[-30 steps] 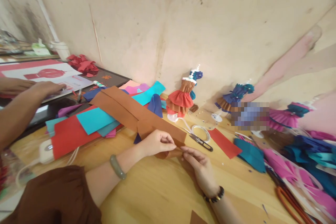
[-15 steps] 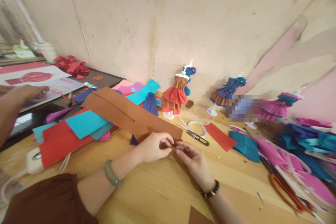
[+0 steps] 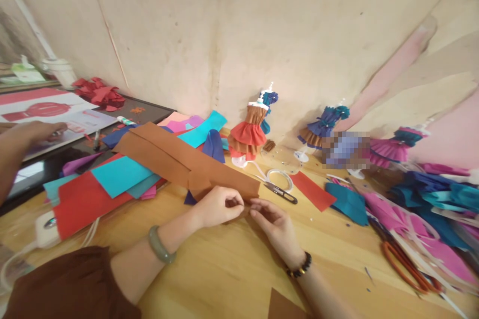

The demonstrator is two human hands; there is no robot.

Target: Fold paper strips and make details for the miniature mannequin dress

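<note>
A long brown strip of paper-like or cloth-like material lies slantwise over other coloured pieces, its near end by my fingers. My left hand, with a jade-green bangle at the wrist, is closed in a pinch on the edge of that end. Close beside it, my right hand, wearing a dark beaded bracelet, also pinches the brown edge between thumb and fingers. The exact fold under the fingertips is partly hidden. Just beyond my right hand are small black thread snips and a white coil.
Small dress forms stand along the wall, one in a brown and red dress. Orange-handled scissors and pink cloth lie at right. Red and turquoise sheets are at left, where another person's hand rests on a printed page.
My fingertips are slightly farther apart along the brown edge. The whole view has shifted a little; the other person's hand stays on the page.
</note>
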